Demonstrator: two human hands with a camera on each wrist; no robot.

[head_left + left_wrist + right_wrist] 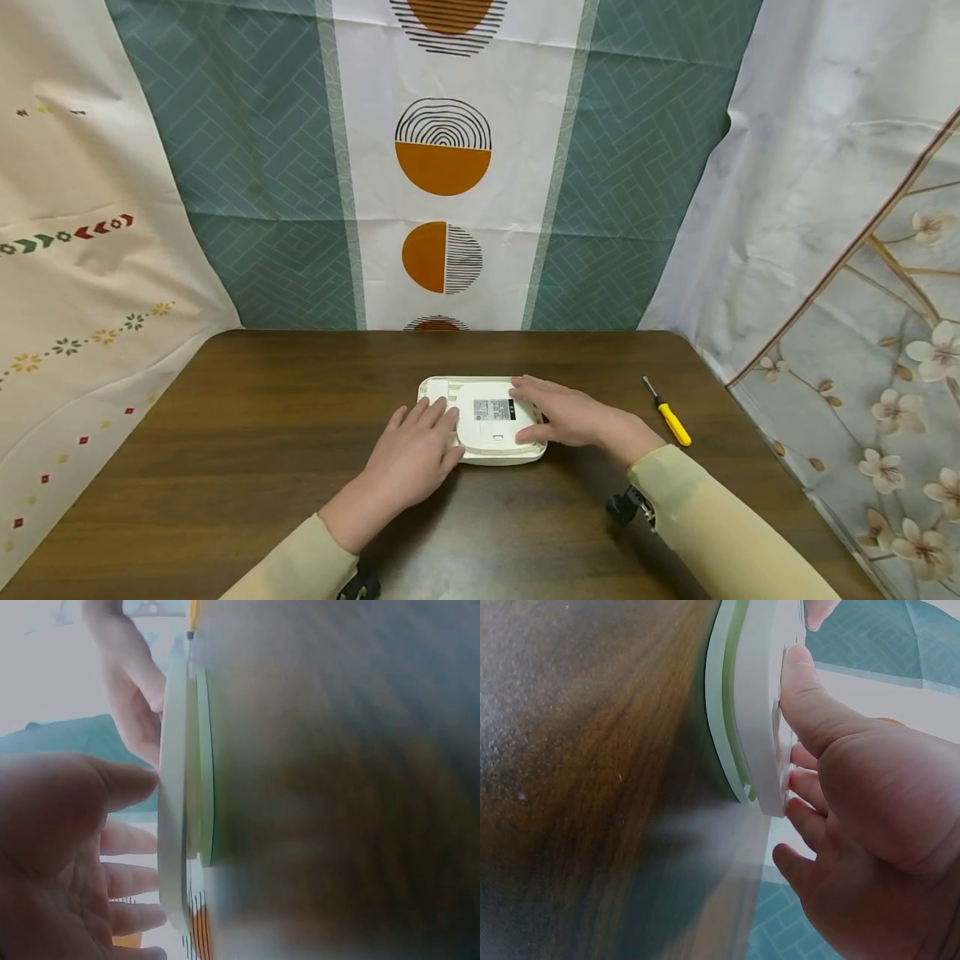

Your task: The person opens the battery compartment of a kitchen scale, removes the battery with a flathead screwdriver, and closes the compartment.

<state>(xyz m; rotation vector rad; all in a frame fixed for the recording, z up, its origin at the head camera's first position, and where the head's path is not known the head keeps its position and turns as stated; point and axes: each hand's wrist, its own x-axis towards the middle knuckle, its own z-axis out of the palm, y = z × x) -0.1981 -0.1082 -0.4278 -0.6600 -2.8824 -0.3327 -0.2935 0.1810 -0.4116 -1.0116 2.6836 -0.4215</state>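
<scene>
A white, flat device (pixel 510 458) with rounded corners lies on the table, its labelled face up. On that face is a raised rounded panel (pixel 480 433) with a printed label (pixel 491 410). My left hand (pixel 416 454) rests on the device's left part with fingers extended. Across the right part of the panel, my right hand (pixel 573 417) lies with thumb and fingers spread, touching it. In the right wrist view the thumb presses on the upper face of the device (pixel 754 697). Seen edge-on in the left wrist view, the device (pixel 174 802) has a greenish lower layer.
To the right of the right hand lies a screwdriver (pixel 673 421) with a yellow handle, its shaft pointing away. The brown wooden table (pixel 285 400) has rounded far corners. Patterned cloths (pixel 262 167) hang behind it and at both sides.
</scene>
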